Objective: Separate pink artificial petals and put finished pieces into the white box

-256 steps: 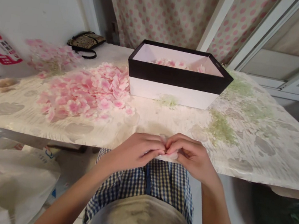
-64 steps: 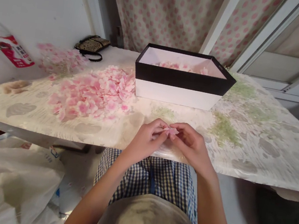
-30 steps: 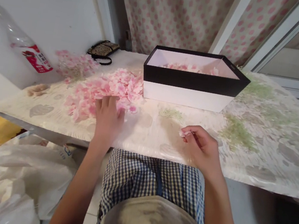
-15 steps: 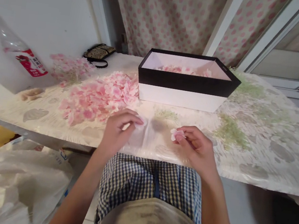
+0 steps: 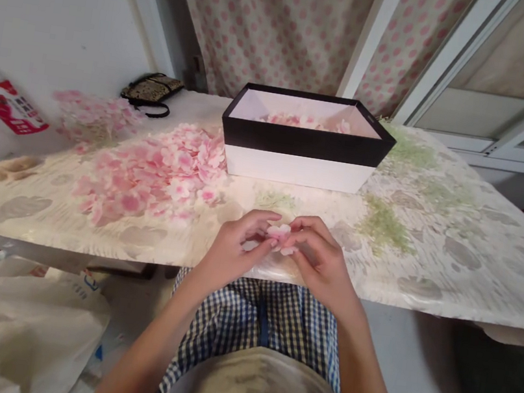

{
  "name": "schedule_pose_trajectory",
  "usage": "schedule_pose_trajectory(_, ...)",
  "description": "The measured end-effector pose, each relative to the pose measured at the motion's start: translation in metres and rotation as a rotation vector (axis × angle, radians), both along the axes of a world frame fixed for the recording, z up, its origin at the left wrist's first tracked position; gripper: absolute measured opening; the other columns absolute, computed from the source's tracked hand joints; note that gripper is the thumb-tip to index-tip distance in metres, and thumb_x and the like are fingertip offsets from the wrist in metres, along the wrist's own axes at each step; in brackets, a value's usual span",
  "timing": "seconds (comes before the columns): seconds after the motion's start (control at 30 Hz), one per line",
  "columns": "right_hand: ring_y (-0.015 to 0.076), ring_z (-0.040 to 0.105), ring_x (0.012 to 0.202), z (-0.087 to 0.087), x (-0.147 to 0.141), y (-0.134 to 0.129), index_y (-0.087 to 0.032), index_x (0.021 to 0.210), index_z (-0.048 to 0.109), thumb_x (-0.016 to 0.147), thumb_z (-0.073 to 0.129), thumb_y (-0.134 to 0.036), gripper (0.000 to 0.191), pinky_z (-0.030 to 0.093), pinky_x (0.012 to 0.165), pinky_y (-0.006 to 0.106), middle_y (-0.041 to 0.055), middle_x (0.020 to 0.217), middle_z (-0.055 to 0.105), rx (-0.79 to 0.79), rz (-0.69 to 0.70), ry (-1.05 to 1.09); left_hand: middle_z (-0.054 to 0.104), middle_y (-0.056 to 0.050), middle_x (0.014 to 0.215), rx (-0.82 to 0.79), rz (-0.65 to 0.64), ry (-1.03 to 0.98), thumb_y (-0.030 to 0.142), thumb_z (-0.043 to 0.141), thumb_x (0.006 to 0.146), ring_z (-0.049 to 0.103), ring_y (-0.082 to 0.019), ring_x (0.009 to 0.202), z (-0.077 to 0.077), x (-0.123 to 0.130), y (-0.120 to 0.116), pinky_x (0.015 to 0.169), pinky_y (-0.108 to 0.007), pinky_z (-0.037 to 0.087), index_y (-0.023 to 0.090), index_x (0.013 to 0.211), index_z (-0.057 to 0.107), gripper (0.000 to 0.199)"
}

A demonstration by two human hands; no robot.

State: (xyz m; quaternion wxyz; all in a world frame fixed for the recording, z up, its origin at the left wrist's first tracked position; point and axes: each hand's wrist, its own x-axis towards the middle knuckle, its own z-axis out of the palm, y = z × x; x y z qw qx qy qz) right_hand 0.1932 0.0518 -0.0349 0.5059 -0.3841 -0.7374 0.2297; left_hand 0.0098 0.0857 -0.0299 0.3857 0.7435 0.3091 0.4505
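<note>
Both hands meet over the near edge of the table, fingertips close together around pale pink artificial petals point(image 5: 279, 230). My left hand point(image 5: 244, 241) pinches a petal piece between thumb and fingers. From the other side, my right hand point(image 5: 323, 256) closes its fingertips on the pink flower piece. Fingers partly hide where the pieces touch. A heap of pink artificial petals point(image 5: 142, 175) lies to the left of my hands. Beyond them stands a black-and-white box point(image 5: 295, 169) with more pink petals point(image 5: 297, 120) inside.
Green stem pieces point(image 5: 386, 225) lie in piles on the right, with a few green bits point(image 5: 275, 200) before the box. A patterned pouch point(image 5: 152, 89) sits at the back left. At far left is a plastic bottle point(image 5: 14, 107); white bags point(image 5: 17, 317) lie below the table.
My hands were apart, each with a pale pink piece; now they have come together in the middle. The camera view has turned slightly to the right.
</note>
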Motion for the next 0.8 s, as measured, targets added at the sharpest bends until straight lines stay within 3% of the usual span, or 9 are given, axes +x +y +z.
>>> schedule_pose_trajectory(0.33, 0.0165, 0.06, 0.091, -0.0005, -0.0029, -0.0011, -0.023, 0.095, 0.06, 0.09, 0.049, -0.006, 0.02, 0.048, 0.08, 0.03, 0.0018, 0.095, 0.06, -0.036, 0.022, 0.037, 0.073, -0.003, 0.098, 0.017, -0.053, 0.065, 0.013, 0.057, 0.088, 0.071, -0.014, 0.087, 0.0015, 0.0002, -0.0041, 0.081, -0.025, 0.057, 0.022, 0.12, 0.053, 0.034)
schedule_pose_trajectory(0.57, 0.0161, 0.061, 0.083, -0.0012, -0.0018, -0.0016, -0.023, 0.091, 0.06, 0.092, 0.052, -0.013, 0.013, 0.049, 0.073, 0.029, 0.0012, 0.09, 0.062, -0.093, -0.006, -0.009, 0.073, -0.002, 0.103, 0.153, -0.039, 0.19, 0.008, 0.054, 0.088, 0.07, -0.014, 0.091, 0.0001, -0.0002, -0.0066, 0.081, -0.024, 0.056, 0.024, 0.125, 0.049, 0.041)
schedule_pose_trajectory(0.63, 0.016, 0.061, 0.081, -0.0029, -0.0018, -0.0009, -0.023, 0.095, 0.06, 0.092, 0.055, -0.017, 0.009, 0.049, 0.071, 0.028, 0.0012, 0.09, 0.063, -0.135, -0.033, -0.001, 0.071, -0.003, 0.107, 0.202, -0.028, 0.224, 0.008, 0.052, 0.089, 0.07, -0.014, 0.094, -0.0016, 0.0, -0.0074, 0.083, -0.025, 0.056, 0.025, 0.128, 0.047, 0.042)
schedule_pose_trajectory(0.73, 0.017, 0.061, 0.084, -0.0049, -0.0015, 0.001, -0.024, 0.109, 0.058, 0.091, 0.058, -0.021, 0.019, 0.051, 0.072, 0.029, 0.0024, 0.097, 0.064, -0.2, -0.051, 0.04, 0.068, -0.005, 0.118, 0.279, -0.005, 0.264, 0.012, 0.049, 0.093, 0.069, -0.016, 0.098, -0.0041, 0.0007, -0.0084, 0.086, -0.029, 0.057, 0.026, 0.131, 0.045, 0.04)
schedule_pose_trajectory(0.8, 0.0171, 0.061, 0.083, -0.0045, -0.001, 0.0022, -0.023, 0.105, 0.059, 0.091, 0.057, -0.023, 0.014, 0.051, 0.072, 0.029, 0.0023, 0.094, 0.064, -0.245, -0.006, 0.057, 0.066, -0.006, 0.121, 0.335, 0.015, 0.273, 0.015, 0.048, 0.095, 0.069, -0.017, 0.1, -0.0056, 0.0013, -0.009, 0.086, -0.03, 0.057, 0.026, 0.131, 0.044, 0.038)
